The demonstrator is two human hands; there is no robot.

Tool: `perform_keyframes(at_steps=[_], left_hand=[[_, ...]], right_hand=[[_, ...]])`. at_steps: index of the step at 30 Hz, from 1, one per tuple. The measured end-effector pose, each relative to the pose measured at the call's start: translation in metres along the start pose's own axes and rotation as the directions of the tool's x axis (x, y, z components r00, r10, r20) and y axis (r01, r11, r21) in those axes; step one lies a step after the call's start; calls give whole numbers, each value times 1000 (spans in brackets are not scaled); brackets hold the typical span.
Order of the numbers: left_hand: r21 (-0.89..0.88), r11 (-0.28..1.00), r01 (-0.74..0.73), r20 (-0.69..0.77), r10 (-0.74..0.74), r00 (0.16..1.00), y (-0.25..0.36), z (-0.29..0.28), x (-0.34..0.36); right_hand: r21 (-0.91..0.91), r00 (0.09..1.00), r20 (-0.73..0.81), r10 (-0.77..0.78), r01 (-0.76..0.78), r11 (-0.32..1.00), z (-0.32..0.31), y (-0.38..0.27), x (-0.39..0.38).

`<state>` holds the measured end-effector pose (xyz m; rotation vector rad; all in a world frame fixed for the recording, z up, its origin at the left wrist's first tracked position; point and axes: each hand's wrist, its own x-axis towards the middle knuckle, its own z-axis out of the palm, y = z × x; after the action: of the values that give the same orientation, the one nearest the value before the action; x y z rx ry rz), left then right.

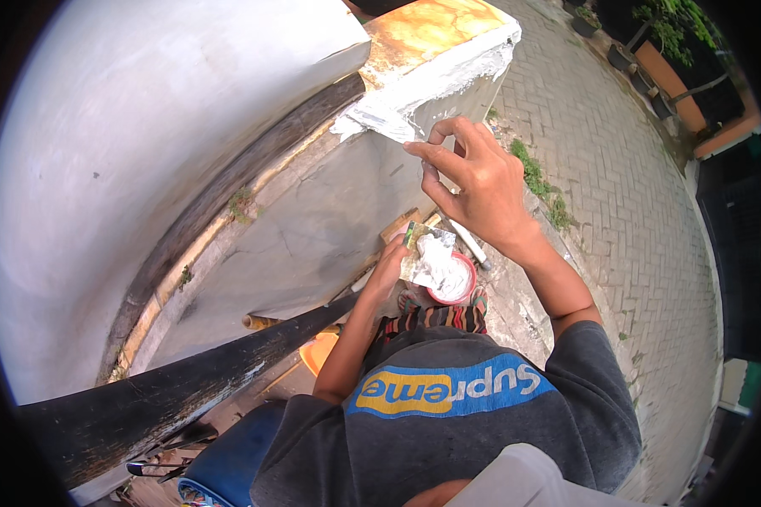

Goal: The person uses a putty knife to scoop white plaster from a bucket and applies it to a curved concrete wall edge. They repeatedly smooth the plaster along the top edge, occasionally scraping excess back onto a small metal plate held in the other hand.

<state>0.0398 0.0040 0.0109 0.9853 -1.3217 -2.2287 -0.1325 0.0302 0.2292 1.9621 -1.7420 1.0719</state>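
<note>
room above paving (pixel 609 177), black pole (pixel 194 372) lower left

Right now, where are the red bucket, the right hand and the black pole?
Red bucket (pixel 474 272): head view, right rim.
Right hand (pixel 484 179): head view, back of hand.
Black pole (pixel 196 369): head view, middle.

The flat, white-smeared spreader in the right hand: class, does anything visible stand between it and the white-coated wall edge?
Nothing visible does. The flat, white-smeared spreader, pinched by the right hand, appears to lie directly against the white-coated wall edge. The left hand, holding a thin, greenish sheet, is out of that path.
</note>
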Motion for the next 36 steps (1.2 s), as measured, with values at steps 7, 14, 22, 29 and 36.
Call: perform_keyframes(at_steps=[7,14,22,29,36], left_hand=[[-35,999,33,-100,-36,994,16,11,-8],[-273,956,-105,-12,106,994,38,8,-5],[-381,921,-85,26,103,994,83,14,-19],[-549,836,5,131,80,988,89,29,-18],[-523,850,-64,115,145,983,95,25,-23]], right_hand=[[-109,999,-23,28,-30,994,-8,15,4],[499,943,38,330,-304,811,-17,51,-10],[600,936,79,344,-320,733,8,41,-106],[362,959,-59,277,-238,901,33,29,-147],[277,967,28,252,-250,928,7,34,-193]])
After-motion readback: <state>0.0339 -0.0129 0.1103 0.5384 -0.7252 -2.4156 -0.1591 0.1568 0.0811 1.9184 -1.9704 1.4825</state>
